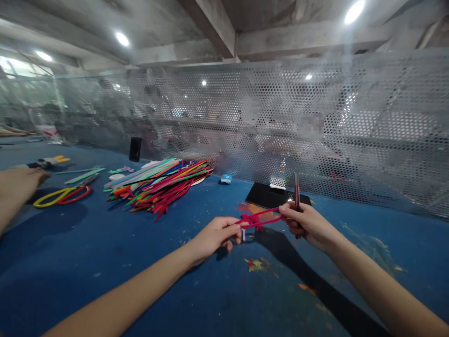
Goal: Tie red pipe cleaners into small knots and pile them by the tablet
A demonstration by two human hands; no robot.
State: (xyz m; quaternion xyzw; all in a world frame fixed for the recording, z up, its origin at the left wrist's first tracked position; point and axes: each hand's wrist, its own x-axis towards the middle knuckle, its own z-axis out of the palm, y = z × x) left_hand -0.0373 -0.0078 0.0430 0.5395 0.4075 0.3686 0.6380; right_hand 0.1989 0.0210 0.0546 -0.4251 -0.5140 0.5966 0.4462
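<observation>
A red pipe cleaner (261, 219), bent into loops, stretches between my two hands just above the blue table. My left hand (219, 236) pinches its left end. With thumb and forefinger my right hand (307, 222) grips the other end. A slim dark reddish tool (297, 187) also stands upright in the right hand; its kind cannot be made out. Close to my left fingertips is a small pale lilac piece (243, 235), partly hidden. A flat black phone-like slab (261, 193) lies just behind the right hand.
A heap of multicoloured pipe cleaners (164, 182) lies left of centre. Scissors with yellow and red handles (73, 195) lie near another person's hand (24, 185). A small blue-and-white packet (226, 179) sits before the perforated panel (224, 121). A black upright device (135, 149) leans there.
</observation>
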